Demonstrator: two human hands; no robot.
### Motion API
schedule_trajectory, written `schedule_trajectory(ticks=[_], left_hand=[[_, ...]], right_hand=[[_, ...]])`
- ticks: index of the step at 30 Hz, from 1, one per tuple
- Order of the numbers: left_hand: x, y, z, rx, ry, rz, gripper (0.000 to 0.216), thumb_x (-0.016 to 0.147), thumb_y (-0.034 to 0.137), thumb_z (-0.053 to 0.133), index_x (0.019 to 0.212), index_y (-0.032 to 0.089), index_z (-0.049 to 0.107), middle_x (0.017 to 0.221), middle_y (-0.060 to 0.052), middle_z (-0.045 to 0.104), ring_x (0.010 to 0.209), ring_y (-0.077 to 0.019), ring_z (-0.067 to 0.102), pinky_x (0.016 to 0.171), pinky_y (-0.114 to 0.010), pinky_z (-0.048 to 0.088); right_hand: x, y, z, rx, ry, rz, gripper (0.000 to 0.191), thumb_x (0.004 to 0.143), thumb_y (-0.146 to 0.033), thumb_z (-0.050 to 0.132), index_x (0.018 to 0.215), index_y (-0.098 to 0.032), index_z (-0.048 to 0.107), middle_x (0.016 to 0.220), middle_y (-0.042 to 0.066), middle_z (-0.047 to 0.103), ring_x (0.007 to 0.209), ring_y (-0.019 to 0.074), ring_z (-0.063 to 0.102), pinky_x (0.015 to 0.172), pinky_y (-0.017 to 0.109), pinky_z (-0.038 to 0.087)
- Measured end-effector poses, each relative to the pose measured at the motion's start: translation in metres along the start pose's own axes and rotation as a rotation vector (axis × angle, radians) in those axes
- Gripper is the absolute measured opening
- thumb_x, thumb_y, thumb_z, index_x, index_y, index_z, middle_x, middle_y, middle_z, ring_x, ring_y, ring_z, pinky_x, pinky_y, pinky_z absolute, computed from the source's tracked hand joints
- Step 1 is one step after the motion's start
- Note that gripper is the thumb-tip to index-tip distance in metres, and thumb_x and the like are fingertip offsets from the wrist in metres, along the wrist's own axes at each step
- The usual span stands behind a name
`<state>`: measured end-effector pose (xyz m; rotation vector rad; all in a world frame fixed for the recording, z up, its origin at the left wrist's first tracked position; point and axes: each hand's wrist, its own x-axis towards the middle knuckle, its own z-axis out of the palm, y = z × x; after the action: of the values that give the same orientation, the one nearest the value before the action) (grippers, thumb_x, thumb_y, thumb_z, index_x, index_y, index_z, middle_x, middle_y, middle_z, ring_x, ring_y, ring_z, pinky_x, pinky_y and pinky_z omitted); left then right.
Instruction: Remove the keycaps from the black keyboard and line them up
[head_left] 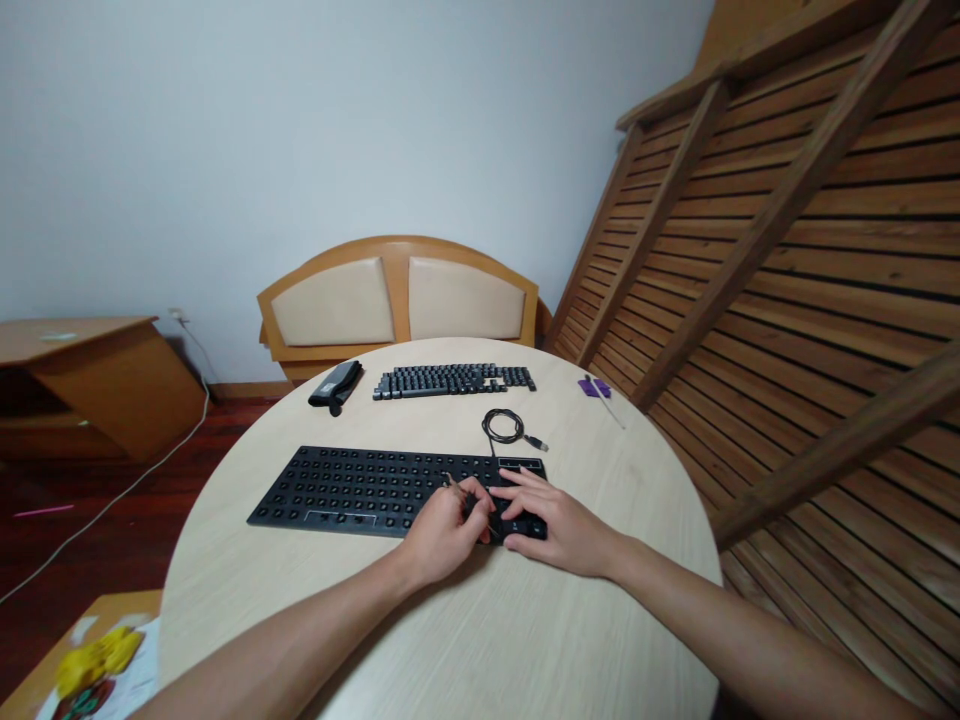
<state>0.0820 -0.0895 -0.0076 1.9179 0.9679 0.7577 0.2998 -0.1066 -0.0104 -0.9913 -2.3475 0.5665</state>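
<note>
A black keyboard frame with its keycaps removed lies on the round pale wooden table. My left hand is closed in a pinch on a thin wire keycap puller at the frame's right end. Beside it, my right hand rests on the frame's right corner, fingers lying flat over the last black keycaps. Behind the frame, the removed grey keycaps are laid out in rows like a keyboard. The keyboard's coiled black USB cable lies between the two.
A dark grey pouch sits at the table's back left, a purple tool at its back right. A padded headboard stands behind the table, slatted wooden frames lean on the right, a low cabinet is at the left.
</note>
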Motion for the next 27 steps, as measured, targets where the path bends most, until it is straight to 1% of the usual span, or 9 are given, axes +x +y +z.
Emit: schedule_trajectory(ticks=[3,7,10,14,16,18,21,24,27], left_hand=[[-0.001,0.0,-0.002,-0.089,-0.03,0.01,0.028,0.098,0.037,0.04,0.089,0.016,0.055,0.066,-0.001,0.062,0.063,-0.0152,0.059,0.064,-0.026,0.043],[-0.002,-0.003,-0.003,-0.19,-0.042,0.009,0.032,0.099,0.043,0.04,0.09,0.016,0.055,0.069,0.0,0.059,0.066,-0.0144,0.056,0.068,-0.026,0.044],[-0.001,-0.003,-0.004,-0.279,-0.029,0.025,0.034,0.098,0.047,0.042,0.09,0.016,0.053,0.068,0.001,0.058,0.067,-0.0143,0.055,0.07,-0.027,0.043],[0.003,-0.002,-0.005,-0.381,-0.001,0.023,0.037,0.095,0.052,0.047,0.088,0.017,0.052,0.064,0.002,0.058,0.064,-0.0143,0.055,0.071,-0.028,0.043],[0.006,-0.003,-0.005,-0.392,0.037,0.008,0.037,0.095,0.053,0.047,0.086,0.017,0.052,0.061,0.002,0.057,0.061,-0.0139,0.053,0.068,-0.027,0.042],[0.008,-0.003,-0.005,-0.395,0.093,-0.006,0.037,0.094,0.052,0.047,0.085,0.016,0.053,0.059,0.002,0.056,0.058,-0.0133,0.051,0.065,-0.027,0.041],[0.008,-0.002,-0.005,-0.4,0.126,-0.022,0.038,0.093,0.053,0.048,0.085,0.016,0.054,0.059,0.002,0.056,0.057,-0.013,0.049,0.062,-0.026,0.039],[0.007,0.001,-0.004,-0.401,0.105,-0.028,0.038,0.092,0.054,0.05,0.086,0.017,0.054,0.06,0.002,0.057,0.058,-0.0132,0.05,0.062,-0.026,0.039],[0.007,0.003,-0.004,-0.405,0.096,-0.036,0.039,0.092,0.055,0.05,0.086,0.017,0.054,0.061,0.002,0.057,0.058,-0.0134,0.05,0.062,-0.026,0.039]], right_hand=[[0.0,-0.001,0.002,-0.001,0.005,0.002,0.014,0.086,-0.033,0.066,0.096,-0.022,0.067,0.136,0.009,0.06,0.138,0.03,0.042,0.117,0.06,0.022],[-0.001,-0.001,0.004,-0.038,-0.035,0.007,0.019,0.091,-0.034,0.061,0.103,-0.02,0.065,0.134,0.011,0.062,0.14,0.0286,0.04,0.118,0.061,0.018],[-0.002,0.0,0.005,-0.045,-0.034,0.012,0.019,0.094,-0.033,0.057,0.107,-0.02,0.062,0.13,0.011,0.065,0.141,0.0257,0.039,0.118,0.06,0.019],[-0.003,0.001,0.004,-0.008,-0.017,0.016,0.017,0.094,-0.035,0.057,0.101,-0.02,0.061,0.135,0.011,0.061,0.139,0.026,0.042,0.118,0.059,0.022],[-0.002,0.003,0.001,0.037,0.023,0.036,0.019,0.094,-0.035,0.057,0.105,-0.021,0.062,0.13,0.01,0.065,0.132,0.0251,0.05,0.118,0.056,0.025],[0.0,0.006,-0.005,0.087,0.102,0.08,0.022,0.095,-0.036,0.056,0.11,-0.021,0.062,0.12,0.009,0.07,0.12,0.0229,0.061,0.114,0.05,0.034],[0.01,0.018,-0.018,0.079,0.238,0.152,0.023,0.094,-0.04,0.057,0.105,-0.022,0.065,0.11,0.008,0.071,0.105,0.0221,0.066,0.097,0.042,0.049],[0.029,0.041,-0.037,-0.065,0.361,0.184,0.023,0.091,-0.04,0.06,0.1,-0.021,0.068,0.101,0.008,0.07,0.098,0.0228,0.064,0.091,0.039,0.049],[0.054,0.071,-0.054,-0.199,0.391,0.219,0.023,0.089,-0.038,0.061,0.1,-0.02,0.071,0.102,0.007,0.067,0.092,0.0207,0.063,0.086,0.034,0.049]])
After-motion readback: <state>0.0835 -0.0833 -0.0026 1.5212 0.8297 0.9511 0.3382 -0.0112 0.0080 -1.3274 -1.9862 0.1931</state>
